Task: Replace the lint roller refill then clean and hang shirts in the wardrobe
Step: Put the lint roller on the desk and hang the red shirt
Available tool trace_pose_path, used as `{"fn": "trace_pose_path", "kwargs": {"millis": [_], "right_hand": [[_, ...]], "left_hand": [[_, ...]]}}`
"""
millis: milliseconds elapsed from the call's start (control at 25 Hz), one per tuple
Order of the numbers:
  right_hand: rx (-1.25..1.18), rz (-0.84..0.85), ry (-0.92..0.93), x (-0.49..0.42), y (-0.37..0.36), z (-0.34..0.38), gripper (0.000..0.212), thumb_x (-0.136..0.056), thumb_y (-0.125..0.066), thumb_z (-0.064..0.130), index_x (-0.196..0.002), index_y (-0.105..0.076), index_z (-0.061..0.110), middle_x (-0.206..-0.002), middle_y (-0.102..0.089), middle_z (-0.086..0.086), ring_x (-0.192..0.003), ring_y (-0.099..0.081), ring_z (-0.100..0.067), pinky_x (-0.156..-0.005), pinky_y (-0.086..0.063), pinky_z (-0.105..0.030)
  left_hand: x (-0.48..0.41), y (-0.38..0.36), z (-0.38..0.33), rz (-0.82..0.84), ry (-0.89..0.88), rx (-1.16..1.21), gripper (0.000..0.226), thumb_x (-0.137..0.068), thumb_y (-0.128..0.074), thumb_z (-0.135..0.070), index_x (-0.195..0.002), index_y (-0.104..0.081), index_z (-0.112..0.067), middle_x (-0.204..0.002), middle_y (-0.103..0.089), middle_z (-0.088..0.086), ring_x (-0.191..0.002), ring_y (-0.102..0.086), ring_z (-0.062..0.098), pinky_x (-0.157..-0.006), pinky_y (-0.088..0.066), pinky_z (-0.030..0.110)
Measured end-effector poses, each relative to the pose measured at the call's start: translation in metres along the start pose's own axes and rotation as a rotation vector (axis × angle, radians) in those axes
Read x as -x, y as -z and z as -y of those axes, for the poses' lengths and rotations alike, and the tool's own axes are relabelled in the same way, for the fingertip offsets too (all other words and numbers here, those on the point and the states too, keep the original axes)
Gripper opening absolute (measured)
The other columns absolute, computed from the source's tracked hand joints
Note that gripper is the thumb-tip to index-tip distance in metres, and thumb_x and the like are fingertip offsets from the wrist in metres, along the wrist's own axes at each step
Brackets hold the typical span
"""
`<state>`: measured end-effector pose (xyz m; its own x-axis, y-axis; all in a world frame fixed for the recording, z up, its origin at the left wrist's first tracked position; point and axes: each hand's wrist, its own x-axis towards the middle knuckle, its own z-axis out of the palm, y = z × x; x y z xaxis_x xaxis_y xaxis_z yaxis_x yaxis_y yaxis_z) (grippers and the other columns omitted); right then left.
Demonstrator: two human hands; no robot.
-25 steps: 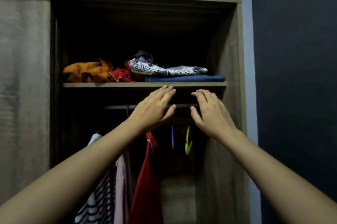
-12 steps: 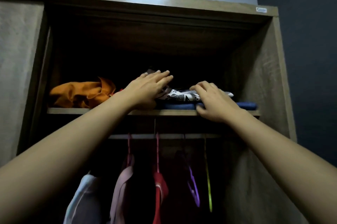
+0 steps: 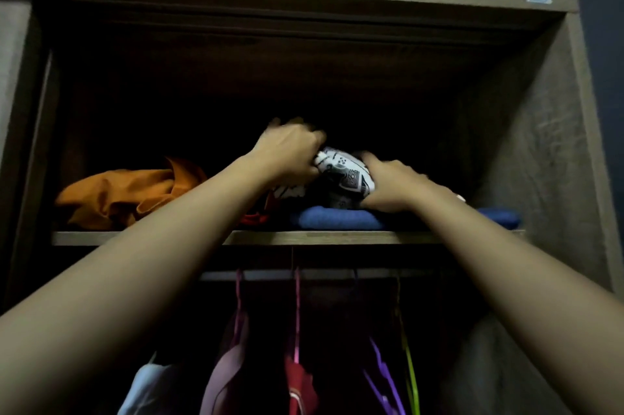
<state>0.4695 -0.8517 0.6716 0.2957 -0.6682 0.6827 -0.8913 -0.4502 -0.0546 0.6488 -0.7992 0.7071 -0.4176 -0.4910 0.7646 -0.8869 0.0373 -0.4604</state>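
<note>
Now both hands — left hand (image 3: 290,153), right hand (image 3: 391,183) — have gripped the patterned shirt (image 3: 347,173).

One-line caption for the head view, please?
Both hands, left and right, gather the patterned white shirt off the blue folded garment on the wardrobe shelf.

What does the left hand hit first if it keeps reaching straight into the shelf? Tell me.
Likely nothing nearby: past the left hand, which grips the patterned cloth, the shelf interior is dark and looks empty up to the back wall. Depth there is unclear, so something could be hidden.
</note>
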Motion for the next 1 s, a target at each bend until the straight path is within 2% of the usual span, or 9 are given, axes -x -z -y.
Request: {"fn": "trace_pose_path", "kwargs": {"millis": [120,200,280,400,520,640,720,840,1000], "right_hand": [[0.029,0.091,-0.013,-0.011,-0.001,-0.014,0.079,-0.068,-0.068,0.043,-0.135,-0.026,0.044,-0.129,-0.055,-0.010,-0.113,-0.055,-0.035,-0.096,-0.047,-0.047],[0.099,0.123,0.063,-0.014,-0.001,-0.017,0.060,-0.073,-0.066,0.038,-0.127,-0.041,0.037,-0.125,-0.059,-0.009,-0.109,-0.058,-0.032,-0.091,-0.050,-0.039],[0.214,0.095,0.146,-0.013,-0.002,-0.015,0.040,-0.078,-0.061,0.032,-0.116,-0.051,0.031,-0.118,-0.062,-0.009,-0.104,-0.060,-0.032,-0.083,-0.049,-0.036],[0.308,0.027,0.194,-0.007,0.008,-0.019,0.037,-0.081,-0.059,0.031,-0.118,-0.051,0.030,-0.116,-0.062,-0.009,-0.104,-0.059,-0.033,-0.083,-0.050,-0.040],[0.459,-0.107,0.150,0.000,0.037,-0.039,0.040,-0.090,-0.050,0.025,-0.129,-0.044,0.030,-0.120,-0.057,-0.013,-0.107,-0.056,-0.036,-0.082,-0.048,-0.043],[0.585,-0.308,0.065,0.015,0.066,-0.069,0.045,-0.094,-0.039,0.019,-0.138,-0.035,0.029,-0.127,-0.049,-0.016,-0.113,-0.049,-0.038,-0.080,-0.047,-0.044],[0.573,-0.249,0.048,0.023,0.063,-0.087,0.044,-0.093,-0.041,0.020,-0.136,-0.036,0.026,-0.128,-0.047,-0.015,-0.114,-0.047,-0.038,-0.080,-0.047,-0.044],[0.454,0.184,0.099,0.030,0.042,-0.097,0.048,-0.089,-0.050,0.030,-0.134,-0.035,0.029,-0.131,-0.047,-0.010,-0.120,-0.047,-0.034,-0.092,-0.044,-0.042],[0.456,0.022,0.286,0.031,0.059,-0.094,0.058,-0.080,-0.059,0.034,-0.133,-0.035,0.035,-0.133,-0.043,-0.001,-0.121,-0.045,-0.026,-0.093,-0.041,-0.043]], "left_hand": [[0.003,-0.005,0.006,0.359,-0.042,0.191,0.050,-0.074,-0.066,-0.025,-0.117,-0.044,-0.016,-0.109,-0.060,0.012,-0.088,-0.054,0.024,-0.070,-0.041,0.029],[0.001,-0.008,0.009,0.464,0.019,0.181,0.067,-0.075,-0.066,-0.026,-0.132,-0.031,-0.023,-0.111,-0.061,0.012,-0.090,-0.058,0.026,-0.073,-0.047,0.032],[-0.004,-0.010,0.002,0.502,0.023,0.088,0.062,-0.078,-0.063,-0.025,-0.134,-0.034,-0.024,-0.114,-0.061,0.011,-0.099,-0.059,0.030,-0.077,-0.048,0.033],[-0.013,-0.008,-0.013,0.412,0.004,-0.155,0.029,-0.086,-0.052,-0.017,-0.114,-0.056,-0.012,-0.117,-0.061,0.012,-0.112,-0.053,0.029,-0.094,-0.038,0.046],[-0.029,-0.003,-0.030,0.169,0.029,-0.215,0.027,-0.087,-0.048,-0.013,-0.112,-0.056,-0.011,-0.118,-0.060,0.011,-0.123,-0.041,0.029,-0.102,-0.024,0.058],[-0.044,-0.002,-0.061,-0.025,0.045,-0.057,0.026,-0.086,-0.050,-0.017,-0.112,-0.054,-0.013,-0.117,-0.060,0.012,-0.116,-0.049,0.033,-0.093,-0.036,0.050],[-0.045,-0.010,-0.074,0.061,0.032,0.180,0.028,-0.084,-0.057,-0.025,-0.109,-0.053,-0.014,-0.113,-0.061,0.016,-0.102,-0.058,0.037,-0.075,-0.044,0.039],[-0.032,-0.022,-0.074,0.260,-0.084,0.269,0.040,-0.080,-0.062,-0.033,-0.115,-0.045,-0.024,-0.111,-0.059,0.010,-0.093,-0.061,0.033,-0.066,-0.046,0.037],[-0.024,-0.009,-0.060,0.325,-0.113,0.176,0.052,-0.074,-0.064,-0.024,-0.119,-0.038,-0.034,-0.109,-0.057,0.003,-0.088,-0.060,0.027,-0.069,-0.052,0.039]]}}
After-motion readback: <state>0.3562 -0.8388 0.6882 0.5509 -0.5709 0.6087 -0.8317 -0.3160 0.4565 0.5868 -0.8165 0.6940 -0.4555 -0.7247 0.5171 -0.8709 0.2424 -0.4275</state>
